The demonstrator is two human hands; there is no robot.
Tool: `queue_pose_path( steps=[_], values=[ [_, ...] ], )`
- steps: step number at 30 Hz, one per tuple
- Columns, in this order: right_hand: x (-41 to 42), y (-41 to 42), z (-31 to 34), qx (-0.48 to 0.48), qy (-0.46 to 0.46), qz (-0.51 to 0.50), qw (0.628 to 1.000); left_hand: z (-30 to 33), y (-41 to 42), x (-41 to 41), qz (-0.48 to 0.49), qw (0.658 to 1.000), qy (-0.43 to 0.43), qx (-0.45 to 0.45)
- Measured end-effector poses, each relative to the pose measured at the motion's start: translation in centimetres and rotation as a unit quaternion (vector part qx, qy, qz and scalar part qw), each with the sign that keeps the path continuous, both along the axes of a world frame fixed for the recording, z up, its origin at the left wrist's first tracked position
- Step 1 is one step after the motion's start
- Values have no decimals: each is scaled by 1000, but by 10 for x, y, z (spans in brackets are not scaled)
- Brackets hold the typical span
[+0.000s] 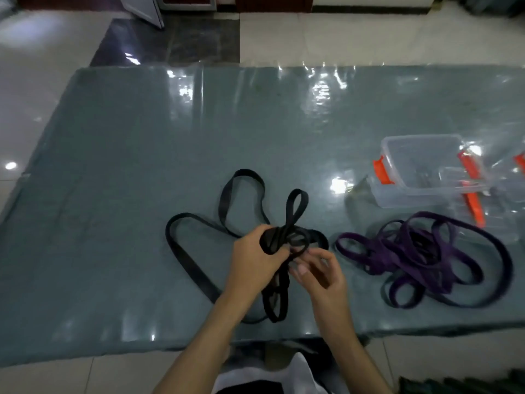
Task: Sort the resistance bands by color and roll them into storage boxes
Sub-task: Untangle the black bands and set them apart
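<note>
Left hand (255,263) grips the black bands (196,271) near the table (113,166) front edge; right hand (321,274) fingers loosely curled.

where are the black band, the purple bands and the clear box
black band (181,251), head view, left strap lying on the table
purple bands (409,251), head view, middle of the tangled pile
clear box (420,163), head view, near wall

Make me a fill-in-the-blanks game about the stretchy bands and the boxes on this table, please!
1. The left hand has its grip closed around a bunch of bands coloured ____.
2. The loose pile lying on the table, touched by neither hand, is coloured ____.
3. The clear storage box has clips coloured ____.
4. The right hand is to the ____ of the purple pile.

Missing words: black; purple; orange; left
</note>
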State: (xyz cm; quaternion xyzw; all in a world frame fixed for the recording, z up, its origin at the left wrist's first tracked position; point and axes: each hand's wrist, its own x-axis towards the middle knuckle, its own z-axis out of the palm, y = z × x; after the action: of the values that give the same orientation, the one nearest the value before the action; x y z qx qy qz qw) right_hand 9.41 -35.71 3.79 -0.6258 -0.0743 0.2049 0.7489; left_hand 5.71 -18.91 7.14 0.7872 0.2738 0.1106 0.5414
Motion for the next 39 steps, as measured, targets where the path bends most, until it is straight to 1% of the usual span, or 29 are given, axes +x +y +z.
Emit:
queue_pose_path(
  steps=[3,6,10,17,21,26,30,34,36,39],
  values=[
    [18,-34,10,-49,-62,15,997,9,-36,27,3,1000,-1,-17],
    [37,-78,20,-95,-114,23,989,15,-82,53,-2,998,0,-70],
    [61,-146,25,-116,-153,29,981,19,-152,88,-13,996,4,-86],
    [107,-269,24,-119,-144,4,982,18,-275,138,-30,991,8,-131],
    [129,-324,23,-126,-146,-6,981,15,-327,163,-60,984,24,-166],
    [161,-372,19,-146,-149,-34,977,12,-371,201,-109,976,12,-187],
    [193,-407,19,-150,-146,-43,977,5,-402,238,-143,964,17,-223],
    [239,-444,18,-168,-136,-62,974,1,-436,286,-158,957,21,-242],
    [264,-464,19,-181,-132,-67,972,2,-454,311,-176,954,12,-244],
    [302,-495,21,-174,-108,-72,976,0,-480,348,-203,940,-10,-274]
  ],
)
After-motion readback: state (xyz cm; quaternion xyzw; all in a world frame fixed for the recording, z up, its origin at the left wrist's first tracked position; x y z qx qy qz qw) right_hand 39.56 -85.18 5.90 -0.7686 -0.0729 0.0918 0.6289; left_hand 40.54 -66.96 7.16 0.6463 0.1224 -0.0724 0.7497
